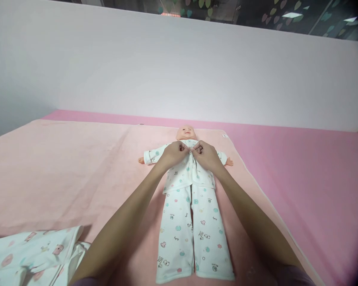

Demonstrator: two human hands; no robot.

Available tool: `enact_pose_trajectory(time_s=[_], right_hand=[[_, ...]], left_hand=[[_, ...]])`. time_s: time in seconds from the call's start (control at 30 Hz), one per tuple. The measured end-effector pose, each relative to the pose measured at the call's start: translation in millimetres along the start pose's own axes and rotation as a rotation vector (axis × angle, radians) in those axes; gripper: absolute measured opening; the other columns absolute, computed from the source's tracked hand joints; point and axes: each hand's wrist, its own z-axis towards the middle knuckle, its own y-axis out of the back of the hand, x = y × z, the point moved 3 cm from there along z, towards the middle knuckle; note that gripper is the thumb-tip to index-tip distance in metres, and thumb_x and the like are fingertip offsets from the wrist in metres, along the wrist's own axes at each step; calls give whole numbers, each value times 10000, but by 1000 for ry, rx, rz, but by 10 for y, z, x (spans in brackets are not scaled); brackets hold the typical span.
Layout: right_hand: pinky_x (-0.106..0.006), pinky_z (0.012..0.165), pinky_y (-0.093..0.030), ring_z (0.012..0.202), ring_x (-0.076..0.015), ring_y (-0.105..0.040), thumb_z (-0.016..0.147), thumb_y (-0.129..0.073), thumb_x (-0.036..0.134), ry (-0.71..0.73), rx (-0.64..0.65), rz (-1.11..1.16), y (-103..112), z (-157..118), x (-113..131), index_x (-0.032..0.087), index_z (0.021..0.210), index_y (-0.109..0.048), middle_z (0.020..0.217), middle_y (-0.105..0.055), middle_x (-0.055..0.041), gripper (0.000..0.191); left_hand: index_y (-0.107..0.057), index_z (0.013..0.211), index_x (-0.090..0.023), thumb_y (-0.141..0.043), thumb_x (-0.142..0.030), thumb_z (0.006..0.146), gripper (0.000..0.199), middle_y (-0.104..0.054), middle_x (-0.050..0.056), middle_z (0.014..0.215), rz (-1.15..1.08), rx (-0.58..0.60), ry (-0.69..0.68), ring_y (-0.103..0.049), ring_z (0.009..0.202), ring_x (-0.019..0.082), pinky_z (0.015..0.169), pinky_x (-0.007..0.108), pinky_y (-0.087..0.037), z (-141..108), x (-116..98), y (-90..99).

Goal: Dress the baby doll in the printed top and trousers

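Note:
A baby doll (186,132) lies on its back with its arms spread, its head toward the wall. It wears a white printed jacket (179,174) and matching trousers (179,226). At the upper chest, my left hand (176,153) pinches one side of the jacket's front opening. Just across from it, my right hand (205,155) pinches the other side, the fingertips of both hands nearly meeting. Below my hands the front edges of the jacket come together along the middle. Whatever fastener may be between my fingertips is too small to make out.
Folded white printed cloth (32,254) lies at the lower left, beside my left forearm. Under the doll is a peach blanket (77,171), spread over a pink mat (310,178). A white wall (179,71) rises behind, with dark glass above it.

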Motion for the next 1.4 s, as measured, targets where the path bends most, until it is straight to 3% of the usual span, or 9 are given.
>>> enact_pose_trajectory(time_s=[0.13,0.23,0.33,0.43,0.57,0.73,0.97,1.4], right_hand=[[-340,739,-411,797,-212,-585,967,-570,305,80,0,-77,-8,-144,159,244,890,-602,792,-619,-14,104],[-349,767,-423,847,-219,-619,985,-569,319,77,22,-98,20,-158,180,241,965,-645,892,-691,-34,111],[-349,805,-444,897,-219,-649,975,-622,366,34,20,-65,59,26,84,247,1029,-686,1045,-746,-51,146],[-342,831,-455,943,-221,-661,960,-656,407,-50,50,-17,32,350,-100,245,1056,-695,1097,-760,-52,192],[-315,794,-451,887,-199,-643,923,-698,482,-70,121,51,-104,672,-321,228,1017,-718,997,-742,-35,272],[-293,739,-427,800,-172,-594,868,-734,560,-26,192,143,-186,747,-445,214,964,-738,894,-706,-13,358],[-287,745,-418,812,-159,-568,830,-793,556,-4,260,286,-143,732,-483,201,989,-761,930,-702,-13,390],[-298,741,-436,798,-166,-597,879,-722,588,6,230,189,-164,775,-526,206,932,-725,895,-715,-13,387]], left_hand=[[-657,844,-187,-656,-360,900,182,-679,31,813,-56,13,21,-578,751,176,680,296,-388,2,27,-18],[-665,876,-185,-637,-394,926,216,-666,21,795,-107,24,36,-575,744,169,691,288,-401,24,56,-12],[-645,916,-192,-654,-433,927,241,-675,11,817,-91,-46,49,-585,749,169,697,283,-401,115,71,25],[-578,826,-199,-660,-423,927,259,-598,-12,735,-51,-83,73,-517,687,151,659,283,-351,276,92,41],[-446,689,-218,-628,-379,927,339,-417,-45,623,-93,-69,68,-389,606,123,614,291,-280,469,163,8],[-436,643,-220,-658,-377,873,357,-338,-54,589,-129,19,74,-329,573,116,586,297,-236,534,238,24],[-446,654,-215,-673,-414,880,377,-355,-44,608,-96,108,88,-330,573,113,582,300,-218,466,161,126],[-512,676,-205,-697,-418,874,345,-362,-48,596,-211,148,125,-328,562,109,586,295,-243,486,203,96]])
